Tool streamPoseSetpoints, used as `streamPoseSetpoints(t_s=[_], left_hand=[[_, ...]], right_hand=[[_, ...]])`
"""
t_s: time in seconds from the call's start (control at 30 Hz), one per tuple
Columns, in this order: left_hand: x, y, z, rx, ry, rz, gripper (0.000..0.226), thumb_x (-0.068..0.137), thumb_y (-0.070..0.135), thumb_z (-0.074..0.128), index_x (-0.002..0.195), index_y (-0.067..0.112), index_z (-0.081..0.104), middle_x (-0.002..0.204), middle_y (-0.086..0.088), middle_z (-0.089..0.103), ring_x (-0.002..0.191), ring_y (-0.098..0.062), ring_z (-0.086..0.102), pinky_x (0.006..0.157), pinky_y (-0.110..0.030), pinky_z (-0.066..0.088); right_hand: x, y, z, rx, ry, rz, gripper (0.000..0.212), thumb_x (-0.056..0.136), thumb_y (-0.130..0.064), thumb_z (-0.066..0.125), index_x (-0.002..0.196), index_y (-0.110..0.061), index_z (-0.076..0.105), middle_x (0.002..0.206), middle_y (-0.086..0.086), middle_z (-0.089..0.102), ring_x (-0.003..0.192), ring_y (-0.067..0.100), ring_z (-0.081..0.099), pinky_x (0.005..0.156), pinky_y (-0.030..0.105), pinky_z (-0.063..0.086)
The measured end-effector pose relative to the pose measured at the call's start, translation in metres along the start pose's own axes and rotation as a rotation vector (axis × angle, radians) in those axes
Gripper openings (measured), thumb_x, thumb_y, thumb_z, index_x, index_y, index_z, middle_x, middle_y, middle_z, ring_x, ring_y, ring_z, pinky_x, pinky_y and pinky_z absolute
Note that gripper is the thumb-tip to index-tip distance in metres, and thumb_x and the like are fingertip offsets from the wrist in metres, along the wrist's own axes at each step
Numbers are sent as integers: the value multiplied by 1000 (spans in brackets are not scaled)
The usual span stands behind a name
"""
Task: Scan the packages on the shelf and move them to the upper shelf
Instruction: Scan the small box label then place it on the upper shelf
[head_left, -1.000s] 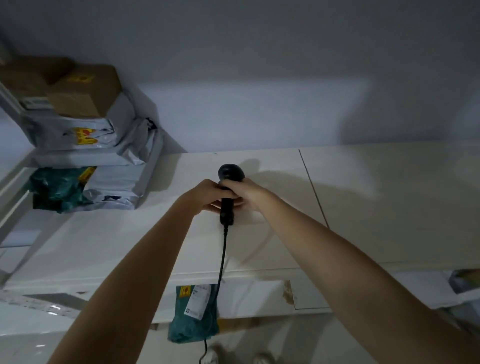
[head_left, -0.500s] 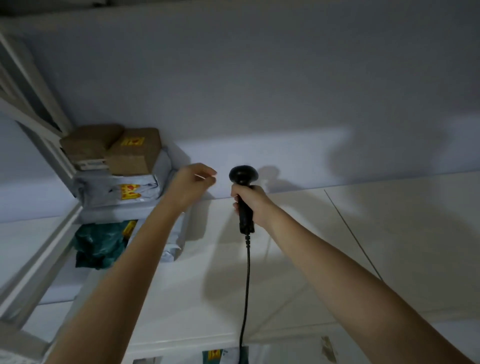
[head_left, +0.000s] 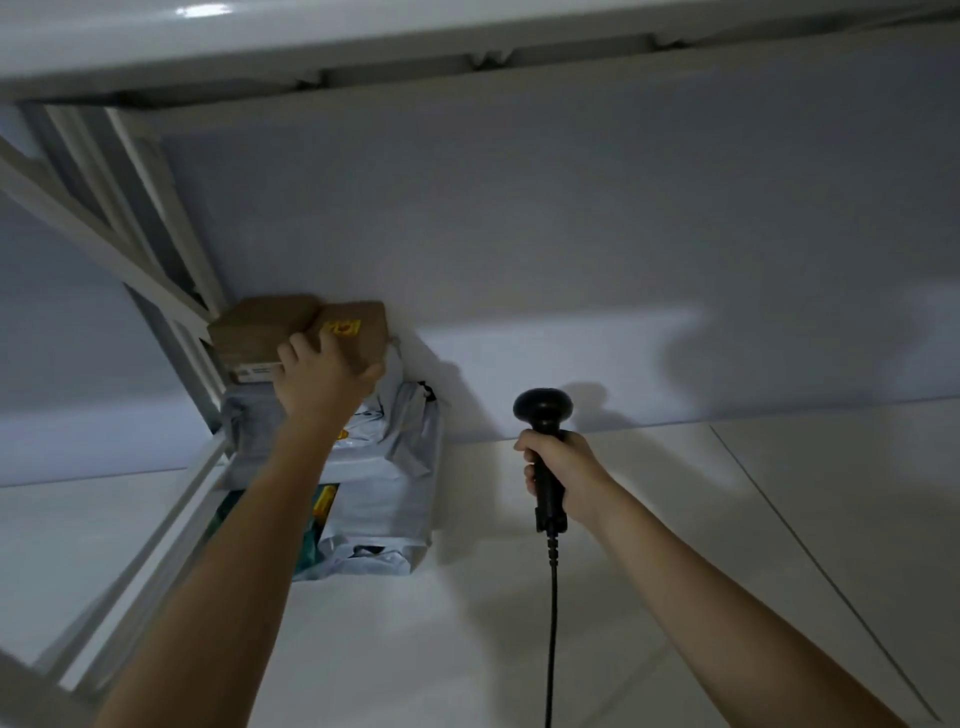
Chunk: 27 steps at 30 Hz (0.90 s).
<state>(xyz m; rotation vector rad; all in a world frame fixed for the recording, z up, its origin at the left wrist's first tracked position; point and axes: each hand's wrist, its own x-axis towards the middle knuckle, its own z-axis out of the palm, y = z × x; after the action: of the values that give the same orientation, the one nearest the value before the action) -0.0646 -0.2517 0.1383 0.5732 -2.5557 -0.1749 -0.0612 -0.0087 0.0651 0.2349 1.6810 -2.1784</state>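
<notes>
While my right hand (head_left: 563, 475) is wrapped tight round the grip of the black scanner (head_left: 544, 457), w/ its head up top and the cord (head_left: 551, 623) dropping straight down out of frame, my left hand (head_left: 322, 382) is up on the pkg stack at the left end of the white shelf (head_left: 519, 623). Left fingers (head_left: 301, 351) are spread over the front of the brown box w/ yellow sticker (head_left: 358, 332), thumb out to the right along its lower edge; can't tell if I've got real grip or just contact. A second brown box (head_left: 260, 325) sits just beside it on the left, touching. Both rest on grey poly mailers (head_left: 395, 467), stacked, w/ a teal bag (head_left: 309, 540) low in the pile, mostly hidden by my forearm. Stack is tucked against the shelf frame (head_left: 171, 260) and back wall (head_left: 571, 234). Another shelf's underside (head_left: 467, 36) runs across the top.
</notes>
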Motion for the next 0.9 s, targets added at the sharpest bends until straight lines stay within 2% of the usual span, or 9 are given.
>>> streamPoseSetpoints(t_s=[0.17,0.33,0.4,0.5,0.6,0.7,0.77,0.83,0.9], left_hand=[[0,2,6,24,41,-43,68,80,45,65,125,-2,46,128,-30,42,116,-45,41,92,-51,38],[-6,6,-4,-49,61,-31,60,84,43,60,124,-1,52,126,-29,44,111,-46,42,89,-50,39],[-18,11,-7,-109,95,7,64,82,50,51,124,2,55,125,-28,48,107,-44,45,89,-47,38],[-49,27,-7,-253,117,107,83,71,61,29,123,3,59,120,-27,54,102,-42,49,90,-44,37],[-80,47,-2,-344,83,159,80,73,62,33,126,6,57,125,-22,53,107,-39,47,90,-43,38],[-105,62,13,-441,39,143,69,78,55,47,131,11,53,129,-13,50,112,-33,43,92,-40,39],[-119,70,21,-715,-51,66,59,79,51,55,127,16,56,126,-5,51,115,-24,45,91,-31,43],[-131,79,25,-1158,-246,-150,36,84,42,61,112,19,63,110,1,62,105,-19,57,78,-16,48],[-140,87,29,-1448,-376,-375,29,89,34,57,108,13,65,96,-4,70,94,-23,65,74,-23,53]], right_hand=[[-2,-7,1,-35,-33,-8,8,79,-4,60,76,-8,54,60,2,48,45,12,46,42,20,41],[-4,-9,2,-25,-63,-24,8,79,-4,60,75,-8,54,59,1,49,44,12,46,41,20,41],[-6,-8,0,-19,-84,-24,8,79,-4,60,75,-8,54,59,1,50,45,12,46,42,21,42],[-7,-7,-5,32,-93,-17,6,79,-6,61,80,-7,55,64,2,53,48,13,46,44,23,42],[-6,-6,-10,75,-47,-15,12,80,-10,64,88,-5,57,71,5,57,49,13,46,44,24,42],[-6,-5,-15,134,7,-15,15,80,-14,68,90,-5,61,79,8,61,48,13,46,43,23,42],[-6,-4,-21,187,11,-24,17,80,-17,70,91,-7,63,86,9,65,45,12,46,42,22,42],[-7,-2,-30,254,-27,-26,20,80,-21,72,94,-9,64,95,10,67,43,10,47,42,22,43],[-10,1,-40,314,-76,-25,23,80,-25,72,97,-10,65,100,12,67,42,8,48,42,21,45]])
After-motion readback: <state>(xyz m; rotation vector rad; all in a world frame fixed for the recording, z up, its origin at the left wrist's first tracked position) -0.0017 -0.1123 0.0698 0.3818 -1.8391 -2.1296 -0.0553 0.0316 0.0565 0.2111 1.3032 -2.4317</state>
